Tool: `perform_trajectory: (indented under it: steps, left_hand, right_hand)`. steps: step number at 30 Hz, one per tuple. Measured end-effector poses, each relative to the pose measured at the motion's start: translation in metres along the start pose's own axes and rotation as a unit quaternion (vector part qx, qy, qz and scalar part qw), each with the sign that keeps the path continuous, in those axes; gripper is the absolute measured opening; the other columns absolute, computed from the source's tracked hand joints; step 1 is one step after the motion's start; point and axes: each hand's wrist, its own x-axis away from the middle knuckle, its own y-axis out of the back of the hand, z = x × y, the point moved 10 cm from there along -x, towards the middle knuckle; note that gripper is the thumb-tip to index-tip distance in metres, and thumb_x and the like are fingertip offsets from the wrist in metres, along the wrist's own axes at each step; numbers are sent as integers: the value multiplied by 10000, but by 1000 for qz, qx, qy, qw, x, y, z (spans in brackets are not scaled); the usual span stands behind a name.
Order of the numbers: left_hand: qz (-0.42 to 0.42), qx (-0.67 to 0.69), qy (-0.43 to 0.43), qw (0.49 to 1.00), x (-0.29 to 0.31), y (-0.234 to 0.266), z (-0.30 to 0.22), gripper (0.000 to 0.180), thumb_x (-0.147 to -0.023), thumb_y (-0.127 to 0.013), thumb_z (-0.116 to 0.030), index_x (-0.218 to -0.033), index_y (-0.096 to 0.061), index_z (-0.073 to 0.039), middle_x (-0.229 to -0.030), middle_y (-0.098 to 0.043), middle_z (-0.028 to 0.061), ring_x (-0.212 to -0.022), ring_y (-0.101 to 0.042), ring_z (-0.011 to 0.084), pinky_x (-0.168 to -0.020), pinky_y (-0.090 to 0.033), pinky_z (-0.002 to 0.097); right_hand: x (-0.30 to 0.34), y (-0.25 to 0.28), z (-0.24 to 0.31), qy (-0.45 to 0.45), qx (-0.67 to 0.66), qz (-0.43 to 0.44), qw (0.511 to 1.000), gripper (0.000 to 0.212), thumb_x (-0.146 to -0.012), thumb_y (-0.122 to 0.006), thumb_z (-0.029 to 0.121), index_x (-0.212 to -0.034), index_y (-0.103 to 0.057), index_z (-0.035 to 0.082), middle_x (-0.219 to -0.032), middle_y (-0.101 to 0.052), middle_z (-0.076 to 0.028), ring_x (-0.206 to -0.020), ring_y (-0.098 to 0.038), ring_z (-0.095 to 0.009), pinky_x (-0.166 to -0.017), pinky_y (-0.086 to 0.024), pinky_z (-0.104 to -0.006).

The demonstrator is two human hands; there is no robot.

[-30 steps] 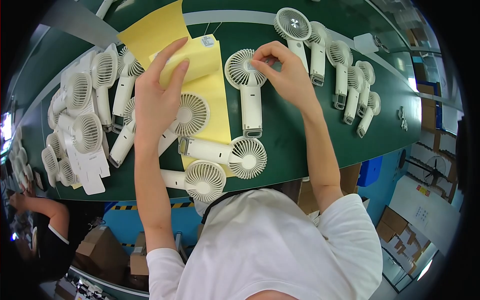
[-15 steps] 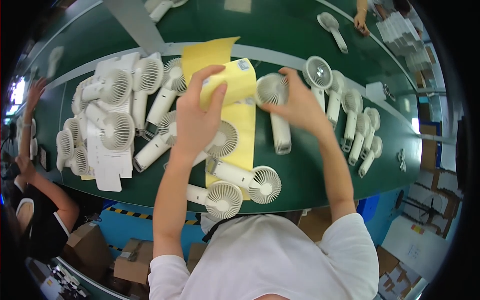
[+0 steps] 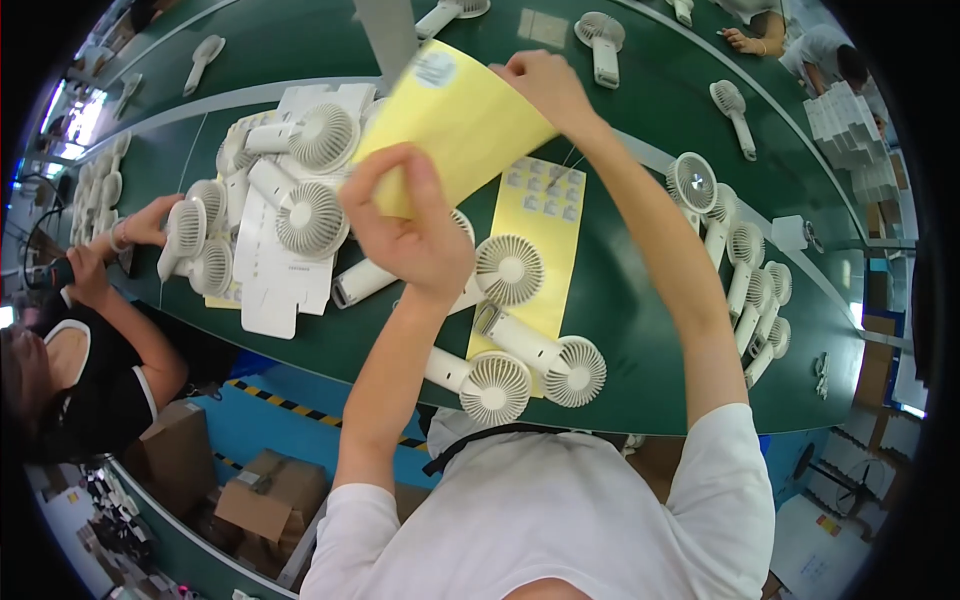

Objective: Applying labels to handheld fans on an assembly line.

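A yellow sticker sheet [image 3: 465, 120] with a pale round label near its top is raised above the bench. My left hand [image 3: 415, 215] pinches its lower left part between thumb and fingers. At the sheet's upper right edge, my right hand [image 3: 545, 90] has curled fingers closed on it; the fingertips are partly hidden. Below lies a second yellow sheet [image 3: 545, 235] with rows of small grey labels. White handheld fans rest partly over it: one fan [image 3: 510, 270] near its middle, another [image 3: 575, 370] at its near end, and a third [image 3: 495, 388] by the bench edge.
White fans [image 3: 318, 220] lie on flat white cartons [image 3: 270, 300] at left; a row of fans [image 3: 745, 245] stands at right. Beyond a pale rail, more fans [image 3: 600, 45] lie on a green surface. A co-worker's hand [image 3: 150, 220] reaches in at far left.
My right hand has let go of a fan and moved up to the sheet's edge. The sheet, curled before, is now spread flatter and higher. The view has shifted left.
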Motion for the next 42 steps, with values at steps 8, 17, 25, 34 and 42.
perform_trajectory:
  steps: [8,17,25,34,42]
  left_hand:
    - [-186,162,58,967,-54,53,-21,164,-1006,-593,-98,-1134,-516,-31,-1093,-540,72,-994,-593,161,-845,-527,279]
    - [-155,163,63,972,-53,49,1,168,-1011,-581,-96,-1142,-511,-18,-1135,-552,90,-992,-638,186,-834,-578,291]
    - [-4,119,93,988,-37,0,0,178,-992,-637,-140,-1105,-581,-14,-1119,-591,76,-1001,-614,162,-884,-519,284]
    - [159,73,140,975,2,-48,2,148,-983,-640,-131,-1069,-621,-11,-1052,-627,71,-982,-603,159,-885,-485,288]
    - [181,41,156,970,10,-47,19,155,-987,-637,-145,-1071,-630,-15,-1054,-643,85,-986,-609,166,-891,-485,295]
  right_hand:
    - [51,-59,30,102,33,95,990,868,-772,-771,506,-1454,-452,74,-1335,-528,-190,-1218,-552,-377,-1004,-486,-428]
    - [78,26,-2,133,122,13,983,840,-663,-845,314,-1399,-500,101,-1233,-569,-179,-1135,-557,-382,-998,-466,-439]
    - [159,85,-72,116,67,173,976,839,-687,-716,-45,-1457,-469,181,-1458,-460,-72,-1308,-451,-325,-1115,-423,-407]
    - [234,86,-97,-80,162,-112,977,462,-898,-737,374,-1101,-622,-26,-1073,-635,-162,-938,-632,-298,-823,-513,-395]
    - [261,100,-95,-50,-385,-262,883,211,-939,-714,166,-1020,-597,9,-912,-661,-64,-875,-625,-119,-805,-488,-255]
